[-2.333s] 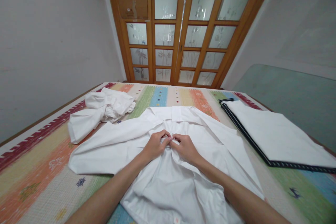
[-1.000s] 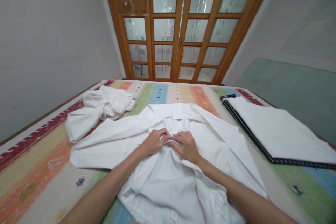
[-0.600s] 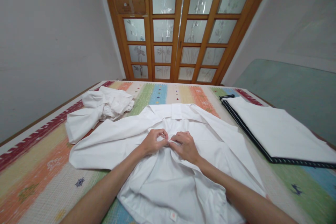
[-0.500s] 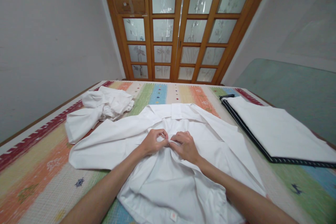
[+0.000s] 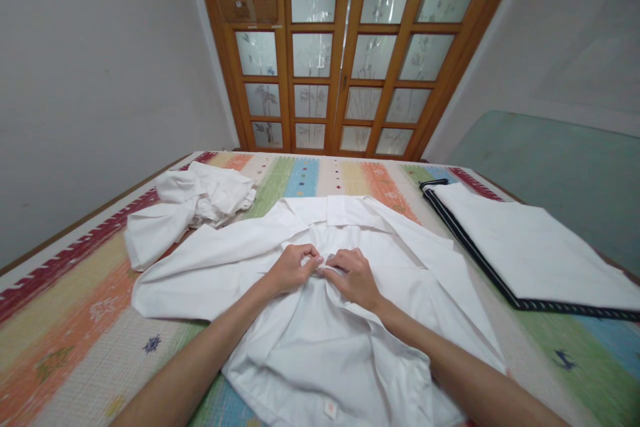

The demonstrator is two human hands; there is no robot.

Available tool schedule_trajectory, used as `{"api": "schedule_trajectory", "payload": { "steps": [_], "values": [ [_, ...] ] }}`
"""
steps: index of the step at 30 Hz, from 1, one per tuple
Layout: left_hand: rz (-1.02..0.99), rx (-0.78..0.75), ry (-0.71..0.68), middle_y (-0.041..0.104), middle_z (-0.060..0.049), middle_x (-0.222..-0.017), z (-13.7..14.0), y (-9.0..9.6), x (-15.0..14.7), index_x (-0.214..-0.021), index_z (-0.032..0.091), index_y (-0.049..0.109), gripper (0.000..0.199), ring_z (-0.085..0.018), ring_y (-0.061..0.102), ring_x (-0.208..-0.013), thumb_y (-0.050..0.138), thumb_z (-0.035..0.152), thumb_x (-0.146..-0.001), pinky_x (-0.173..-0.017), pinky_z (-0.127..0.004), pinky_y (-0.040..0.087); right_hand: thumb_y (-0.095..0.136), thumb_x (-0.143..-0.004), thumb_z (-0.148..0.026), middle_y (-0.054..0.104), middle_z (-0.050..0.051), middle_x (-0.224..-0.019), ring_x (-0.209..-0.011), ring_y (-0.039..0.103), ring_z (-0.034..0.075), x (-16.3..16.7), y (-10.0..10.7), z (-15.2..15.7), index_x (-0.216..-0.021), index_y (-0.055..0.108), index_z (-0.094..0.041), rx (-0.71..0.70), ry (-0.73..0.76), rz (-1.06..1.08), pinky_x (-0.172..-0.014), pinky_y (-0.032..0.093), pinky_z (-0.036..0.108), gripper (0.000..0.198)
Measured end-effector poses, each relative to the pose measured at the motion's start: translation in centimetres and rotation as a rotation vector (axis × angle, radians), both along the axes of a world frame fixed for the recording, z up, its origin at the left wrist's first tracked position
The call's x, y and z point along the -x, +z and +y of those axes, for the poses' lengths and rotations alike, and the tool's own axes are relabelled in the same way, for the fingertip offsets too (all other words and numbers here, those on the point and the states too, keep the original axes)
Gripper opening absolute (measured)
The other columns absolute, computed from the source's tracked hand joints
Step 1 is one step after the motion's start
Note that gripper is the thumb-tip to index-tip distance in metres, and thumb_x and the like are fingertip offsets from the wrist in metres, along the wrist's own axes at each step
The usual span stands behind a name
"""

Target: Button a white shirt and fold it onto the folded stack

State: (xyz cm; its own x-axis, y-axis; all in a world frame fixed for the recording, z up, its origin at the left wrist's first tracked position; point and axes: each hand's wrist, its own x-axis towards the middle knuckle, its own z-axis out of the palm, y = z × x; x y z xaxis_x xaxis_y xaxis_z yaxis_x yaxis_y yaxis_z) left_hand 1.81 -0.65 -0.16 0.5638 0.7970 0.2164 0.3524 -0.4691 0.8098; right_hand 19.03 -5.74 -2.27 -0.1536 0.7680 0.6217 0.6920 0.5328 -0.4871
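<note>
A white shirt lies spread across the patterned cloth in front of me, its collar end away from me and one sleeve stretched out to the left. My left hand pinches the fabric at the middle of the shirt. Right beside it, my right hand is closed on the same raised edge of cloth. The fingertips of both hands nearly meet there; any small button between them is hidden. Near the shirt's bottom edge a small label shows.
A crumpled white garment lies at the left. To the right rests a folded white cloth over black striped fabric. The striped, multicoloured cloth covers the surface. Behind stand wooden glass-paned doors, with a greenish panel on the right.
Both hands stay at nearly the same spot on the shirt. The left fingertips have shifted slightly, and the view has moved a little. The garments lie as before.
</note>
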Motion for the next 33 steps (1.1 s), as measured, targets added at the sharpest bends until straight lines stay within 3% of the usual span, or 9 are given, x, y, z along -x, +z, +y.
{"api": "schedule_trajectory", "payload": {
  "steps": [5,14,24,33],
  "values": [
    [-0.024,-0.027,0.053,0.066,-0.001,-0.068,-0.22,-0.21,-0.32,-0.072,0.015,0.064,0.020,-0.014,0.058,-0.064,0.052,0.028,-0.081,-0.064,-0.024,0.041,0.059,-0.088,-0.032,0.067,0.002,-0.068,-0.066,0.060,0.015,0.03,-0.17,-0.04,-0.078,0.065,-0.018,-0.081,0.010,-0.025,-0.068,0.033,0.031,0.018],
    [-0.135,-0.082,0.079,0.059,-0.002,-0.072,-0.40,-0.28,-0.71,-0.072,0.018,0.054,0.021,-0.015,0.054,-0.070,0.047,0.031,-0.086,-0.071,-0.027,0.042,0.052,-0.092,-0.035,0.073,0.005,-0.082,-0.073,0.065,0.018,0.14,-0.26,0.15,-0.085,0.065,-0.019,0.113,-0.012,-0.061,-0.072,0.036,0.032,0.022],
    [-0.156,0.075,0.124,0.058,-0.001,-0.069,-0.30,-0.27,-0.88,-0.069,0.018,0.054,0.020,-0.016,0.054,-0.072,0.050,0.034,-0.082,-0.073,-0.027,0.041,0.054,-0.090,-0.036,0.071,0.001,-0.075,-0.070,0.064,0.017,0.34,0.55,0.06,-0.077,0.065,-0.021,0.212,-0.018,-0.022,-0.073,0.038,0.030,0.023],
    [-0.154,0.164,0.080,0.055,0.000,-0.072,-0.39,0.02,-0.95,-0.073,0.018,0.052,0.025,-0.015,0.050,-0.073,0.049,0.040,-0.083,-0.071,-0.026,0.040,0.061,-0.084,-0.032,0.067,0.001,-0.072,-0.068,0.061,0.017,0.36,0.67,-0.18,-0.080,0.062,-0.020,0.173,-0.040,0.060,-0.071,0.040,0.030,0.013]
  ]
}}
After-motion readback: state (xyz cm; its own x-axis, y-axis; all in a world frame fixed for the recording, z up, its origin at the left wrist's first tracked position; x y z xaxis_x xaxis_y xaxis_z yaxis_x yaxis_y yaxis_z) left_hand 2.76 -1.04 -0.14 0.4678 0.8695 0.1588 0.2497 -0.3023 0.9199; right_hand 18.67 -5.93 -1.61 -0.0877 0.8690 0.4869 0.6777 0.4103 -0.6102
